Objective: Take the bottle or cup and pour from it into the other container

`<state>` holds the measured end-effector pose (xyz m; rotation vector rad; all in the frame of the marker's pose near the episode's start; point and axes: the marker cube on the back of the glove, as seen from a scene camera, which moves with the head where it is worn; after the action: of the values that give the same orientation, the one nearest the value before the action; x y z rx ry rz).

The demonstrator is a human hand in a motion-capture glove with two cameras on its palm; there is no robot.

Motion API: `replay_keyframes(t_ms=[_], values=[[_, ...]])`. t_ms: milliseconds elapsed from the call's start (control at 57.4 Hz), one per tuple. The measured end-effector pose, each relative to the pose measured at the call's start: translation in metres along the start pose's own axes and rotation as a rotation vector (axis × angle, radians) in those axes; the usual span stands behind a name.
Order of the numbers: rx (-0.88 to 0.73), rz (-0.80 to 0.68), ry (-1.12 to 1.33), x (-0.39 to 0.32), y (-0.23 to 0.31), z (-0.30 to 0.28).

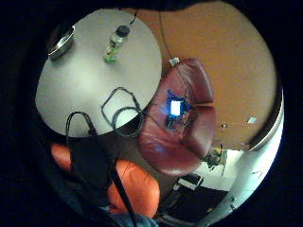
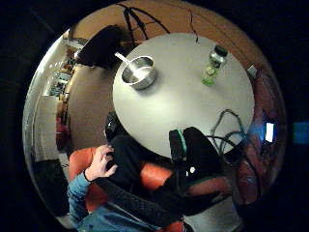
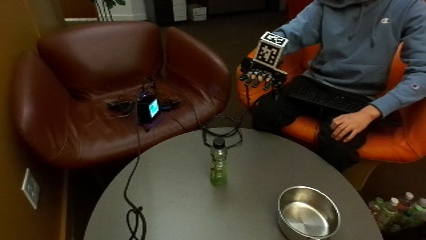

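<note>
Hovering in the air beyond the worktop's far edge, the gloved right hand (image 3: 261, 75) is raised in front of the seated person, fingers hanging down loosely curled and holding nothing. It sits well apart from both containers, so no reach looks begun; both palm views take in the whole round worktop (image 3: 173, 200) from above, which fits a hand held high and back. Nearest to it stands the bottle (image 3: 217, 162), upright with a dark cap, near the worktop's middle, its lower part showing green, probably the liquid to pour. A metal bowl (image 3: 308, 212) rests near the rim on the person's bare-hand side, well apart from the bottle, open side up; what it holds I cannot tell. The bare hand (image 3: 351, 124) rests on the person's lap. Behind the worktop, a brown leather armchair (image 3: 100, 65) carries a small lit device (image 3: 148, 108).
</note>
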<state>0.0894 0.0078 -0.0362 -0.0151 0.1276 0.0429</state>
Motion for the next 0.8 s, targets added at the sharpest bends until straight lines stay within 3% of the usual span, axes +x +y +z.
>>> replay_keyframes(t_ms=[314, 523, 801], values=[[0.023, 0.111, 0.043, 0.100, -0.021, 0.011], [-0.006, 0.144, -0.072, 0.152, -0.029, 0.066], [-0.042, -0.003, -0.138, 0.162, -0.114, 0.109]])
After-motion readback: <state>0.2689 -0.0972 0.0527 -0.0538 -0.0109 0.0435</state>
